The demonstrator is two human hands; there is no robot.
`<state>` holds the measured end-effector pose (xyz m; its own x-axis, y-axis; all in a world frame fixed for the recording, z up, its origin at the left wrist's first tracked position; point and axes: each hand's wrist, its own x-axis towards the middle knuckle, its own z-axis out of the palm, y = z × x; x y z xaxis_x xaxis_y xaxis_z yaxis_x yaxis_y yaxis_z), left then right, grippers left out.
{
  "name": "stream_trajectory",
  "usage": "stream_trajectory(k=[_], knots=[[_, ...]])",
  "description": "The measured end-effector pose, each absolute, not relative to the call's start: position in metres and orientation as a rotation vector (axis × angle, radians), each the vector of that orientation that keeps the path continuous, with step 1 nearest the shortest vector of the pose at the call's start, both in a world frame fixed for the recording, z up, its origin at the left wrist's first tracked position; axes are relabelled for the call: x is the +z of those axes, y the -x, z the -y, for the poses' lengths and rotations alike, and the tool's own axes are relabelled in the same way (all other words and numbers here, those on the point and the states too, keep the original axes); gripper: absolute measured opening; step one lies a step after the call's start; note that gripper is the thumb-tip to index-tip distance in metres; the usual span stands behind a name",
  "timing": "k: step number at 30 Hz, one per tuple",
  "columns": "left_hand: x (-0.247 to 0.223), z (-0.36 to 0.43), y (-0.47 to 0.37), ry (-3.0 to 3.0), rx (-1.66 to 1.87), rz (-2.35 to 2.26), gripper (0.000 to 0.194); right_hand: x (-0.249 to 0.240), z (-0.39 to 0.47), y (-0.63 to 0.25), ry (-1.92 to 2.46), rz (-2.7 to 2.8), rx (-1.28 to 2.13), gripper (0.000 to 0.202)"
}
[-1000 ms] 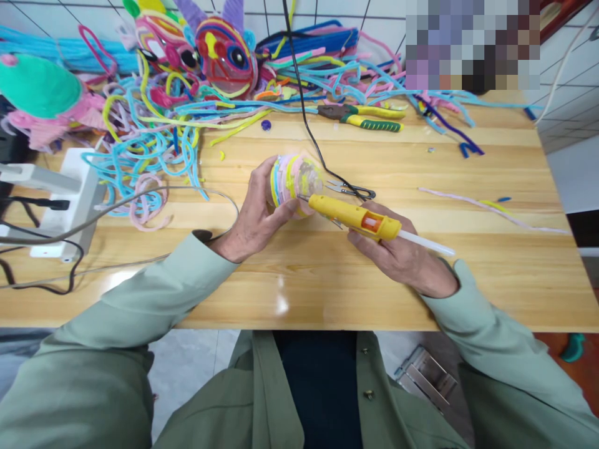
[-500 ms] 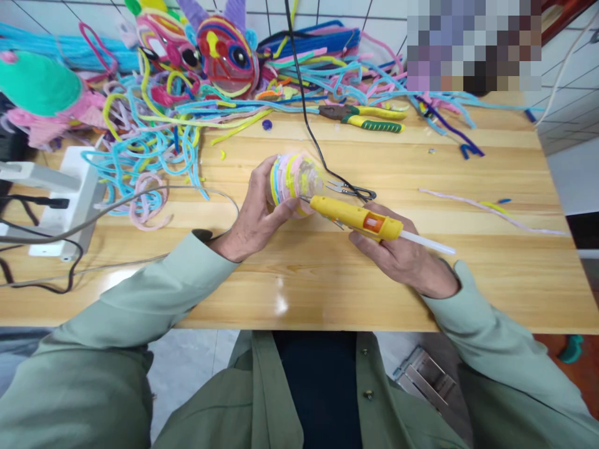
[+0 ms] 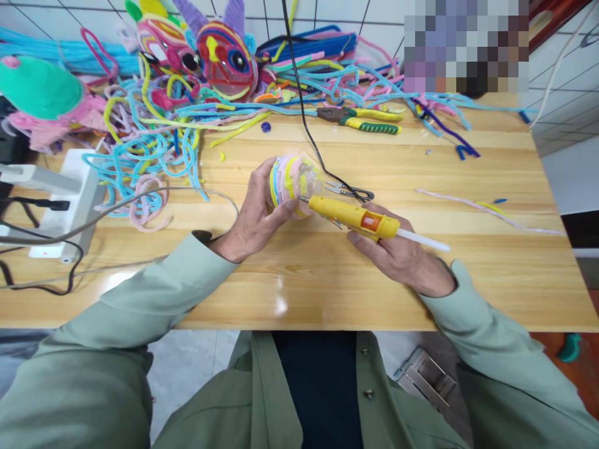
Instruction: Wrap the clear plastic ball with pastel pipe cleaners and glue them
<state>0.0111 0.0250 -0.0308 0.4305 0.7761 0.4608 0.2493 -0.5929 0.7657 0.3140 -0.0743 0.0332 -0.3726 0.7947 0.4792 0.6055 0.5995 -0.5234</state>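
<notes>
My left hand (image 3: 262,215) is closed around a clear, rounded plastic piece (image 3: 292,178), perhaps the end of a bottle, wrapped in bands of pink, yellow and blue pipe cleaner. It is held tilted, its bare clear end facing right. In my right hand (image 3: 395,252) is a yellow hot glue gun (image 3: 350,215), with a white glue stick (image 3: 423,239) poking out of its back. The gun's metal nozzle is at the wrapped piece's lower right side, near my left thumb; whether it touches, I cannot tell. Just behind the gun lie small thread snips (image 3: 350,190).
Pliers (image 3: 358,118) with yellow-green handles lie behind. Tangled pipe cleaners (image 3: 150,153) and decorated masks (image 3: 227,59) fill the back left. A white power strip (image 3: 70,206) stands at left. A black cable (image 3: 299,81) hangs down behind the snips. A pink pipe cleaner (image 3: 468,201) lies at right.
The view has shifted very slightly. Both hands, the wrapped piece and the glue gun keep nearly the same positions.
</notes>
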Motion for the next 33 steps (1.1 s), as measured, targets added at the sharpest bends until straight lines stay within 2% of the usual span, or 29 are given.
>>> stream_trajectory(k=[7,19,33], knots=[[-0.0291,-0.0245,-0.0108,-2.068,1.100,-0.857,0.085,0.0349,0.0737,-0.3131,1.123,2.091,0.369,0.021],[-0.0279,-0.0245,-0.0105,-2.069,1.087,-0.855,0.084,0.0352,0.0742,-0.3125,1.087,2.090,0.343,0.013],[-0.0294,-0.0242,-0.0100,-2.069,1.097,-0.860,0.085,0.0332,0.0740,-0.3141,1.139,2.088,0.390,0.023]])
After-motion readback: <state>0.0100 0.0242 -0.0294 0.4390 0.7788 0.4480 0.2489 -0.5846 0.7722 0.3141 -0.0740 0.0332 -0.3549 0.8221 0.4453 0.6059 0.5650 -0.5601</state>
